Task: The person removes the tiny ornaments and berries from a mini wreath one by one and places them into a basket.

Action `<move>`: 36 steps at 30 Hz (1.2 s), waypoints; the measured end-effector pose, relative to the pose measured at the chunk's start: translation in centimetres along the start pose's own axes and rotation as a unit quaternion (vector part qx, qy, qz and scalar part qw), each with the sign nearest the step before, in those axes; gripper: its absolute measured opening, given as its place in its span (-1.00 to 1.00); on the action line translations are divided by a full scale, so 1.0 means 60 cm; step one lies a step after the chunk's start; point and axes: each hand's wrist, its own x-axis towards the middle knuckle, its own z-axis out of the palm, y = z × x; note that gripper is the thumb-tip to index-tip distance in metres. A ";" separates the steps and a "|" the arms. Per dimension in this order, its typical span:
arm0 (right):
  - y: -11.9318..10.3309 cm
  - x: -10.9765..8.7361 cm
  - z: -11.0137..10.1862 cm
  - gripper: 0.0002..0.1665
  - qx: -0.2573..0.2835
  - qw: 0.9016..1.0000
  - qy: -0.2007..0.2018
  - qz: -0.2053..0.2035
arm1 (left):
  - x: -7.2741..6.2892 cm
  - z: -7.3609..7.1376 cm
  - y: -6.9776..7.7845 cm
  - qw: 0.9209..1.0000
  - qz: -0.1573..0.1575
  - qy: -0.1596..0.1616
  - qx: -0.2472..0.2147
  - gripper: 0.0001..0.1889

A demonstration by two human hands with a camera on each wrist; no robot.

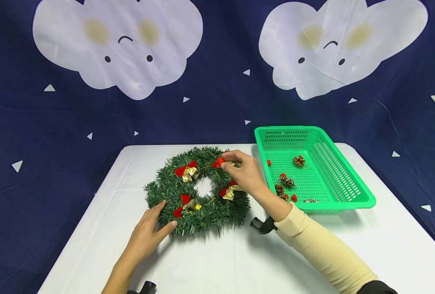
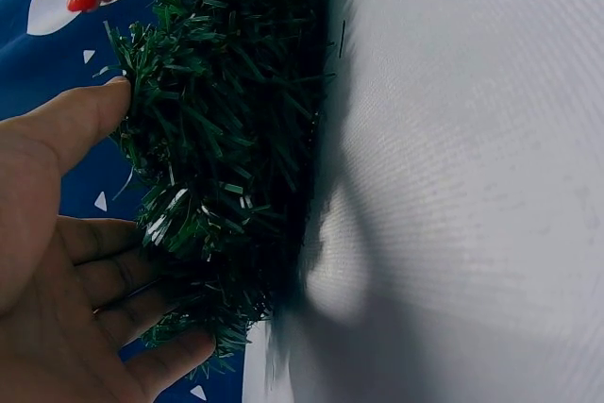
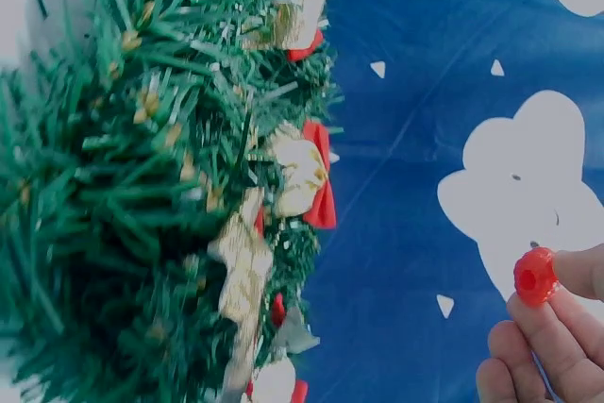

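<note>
A green tinsel wreath (image 1: pixel 211 214) lies on the white table, trimmed with red-and-gold bows such as one at its upper left (image 1: pixel 190 173) and another at its right (image 1: pixel 229 192). My right hand (image 1: pixel 247 173) is over the wreath's upper right part, pinching a small red berry (image 3: pixel 536 277) between thumb and fingers. That hand partly covers a bow there. At the lower left edge of the wreath, my left hand (image 1: pixel 145 234) rests with thumb and fingers spread. The left wrist view shows its thumb (image 2: pixel 90 120) and fingertips touching the green bristles.
To the right stands a green plastic basket (image 1: pixel 344 167) holding several pine cones, one of them (image 1: pixel 299 161) near its middle, and red berries (image 1: pixel 294 198). My right forearm passes by its near left corner. Behind the table hangs a dark blue cloth (image 1: pixel 221 110) with white clouds.
</note>
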 end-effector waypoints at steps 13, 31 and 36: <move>0.041 -0.019 -0.065 -0.66 -0.006 0.998 0.039 0.041 | 0.001 -0.001 0.002 1.000 -0.003 -0.001 0.000 -0.17; 0.107 -0.036 -0.137 -0.62 -0.057 0.992 0.097 0.053 | 0.000 0.001 0.000 1.000 -0.001 0.002 -0.003 -0.17; 0.124 -0.043 -0.159 -0.63 -0.080 0.990 0.102 0.064 | 0.000 0.001 0.000 1.000 -0.001 0.001 -0.004 -0.17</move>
